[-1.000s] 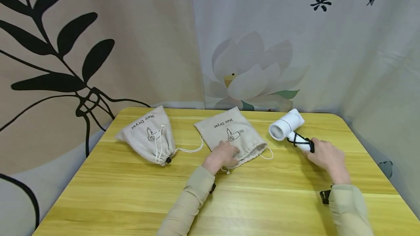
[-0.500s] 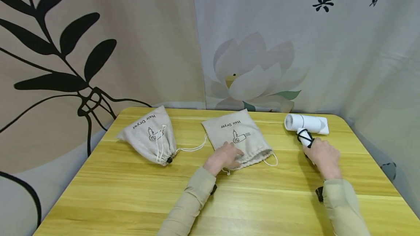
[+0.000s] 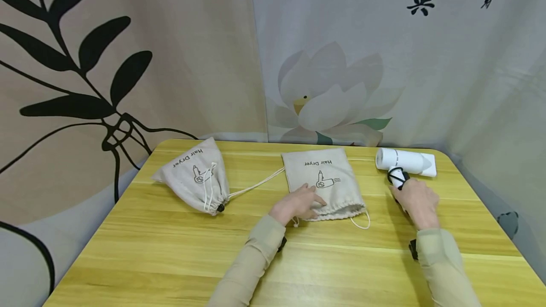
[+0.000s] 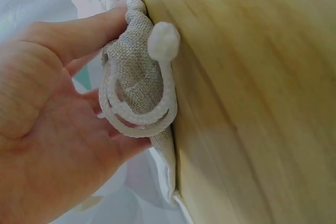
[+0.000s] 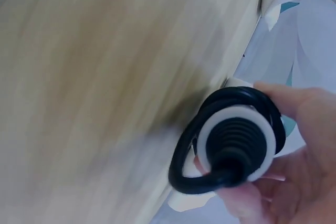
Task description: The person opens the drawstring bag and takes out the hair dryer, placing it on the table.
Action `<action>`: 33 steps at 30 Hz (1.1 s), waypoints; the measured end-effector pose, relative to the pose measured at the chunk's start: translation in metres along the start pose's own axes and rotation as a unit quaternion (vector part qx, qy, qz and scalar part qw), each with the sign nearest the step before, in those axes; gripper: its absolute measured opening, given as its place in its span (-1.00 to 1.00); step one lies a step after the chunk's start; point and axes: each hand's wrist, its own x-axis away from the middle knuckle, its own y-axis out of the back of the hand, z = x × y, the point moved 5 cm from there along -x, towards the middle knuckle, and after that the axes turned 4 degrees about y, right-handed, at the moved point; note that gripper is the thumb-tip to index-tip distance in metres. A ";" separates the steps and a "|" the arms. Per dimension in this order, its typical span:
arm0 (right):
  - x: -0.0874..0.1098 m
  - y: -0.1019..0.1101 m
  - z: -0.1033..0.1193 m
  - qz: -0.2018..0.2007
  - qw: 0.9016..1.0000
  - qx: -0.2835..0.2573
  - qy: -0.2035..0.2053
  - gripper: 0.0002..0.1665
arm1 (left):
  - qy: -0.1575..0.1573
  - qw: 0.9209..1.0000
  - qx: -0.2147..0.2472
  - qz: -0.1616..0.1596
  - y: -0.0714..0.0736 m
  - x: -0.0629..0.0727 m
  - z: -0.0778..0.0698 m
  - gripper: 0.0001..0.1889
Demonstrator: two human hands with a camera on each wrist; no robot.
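Note:
A flat beige drawstring bag (image 3: pixel 343 195) printed "Hair Dryer" lies in the middle of the table, its gathered mouth facing me. My left hand (image 3: pixel 297 203) rests on its near left part with fingers spread. In the left wrist view, the thumb touches the gathered hem (image 4: pixel 134 61) beside a looped white cord (image 4: pixel 139 124) with a knotted end. At the right, my right hand (image 3: pixel 417 202) grips the handle of a white hair dryer (image 3: pixel 405 161). Its black cable (image 5: pixel 181 150) is wrapped around the handle, whose end faces the right wrist camera.
A fuller beige drawstring bag (image 3: pixel 181 181) lies at the left, its mouth cinched by a black toggle (image 3: pixel 220 207). From it a white cord (image 3: pixel 258 185) stretches to the middle bag. A printed curtain (image 3: pixel 204 60) hangs behind the wooden table (image 3: pixel 170 259).
The middle bag has slid right and turned so its print sits nearly level, with my left hand on it. The hair dryer has swung round to the right, its barrel now lying crosswise.

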 end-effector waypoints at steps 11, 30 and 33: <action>0.013 -0.001 0.022 -0.023 0.999 0.022 -0.024 -0.25 | -0.043 0.999 -0.016 -0.023 0.000 0.002 0.002 -0.60; 0.050 -0.036 0.155 -0.006 0.951 0.023 0.309 -0.27 | 0.235 0.930 -0.016 -0.283 0.060 0.053 0.087 -0.64; 0.054 -0.043 0.161 0.032 0.944 0.036 0.326 -0.24 | 0.355 0.890 -0.001 -0.286 0.069 0.077 0.116 -0.58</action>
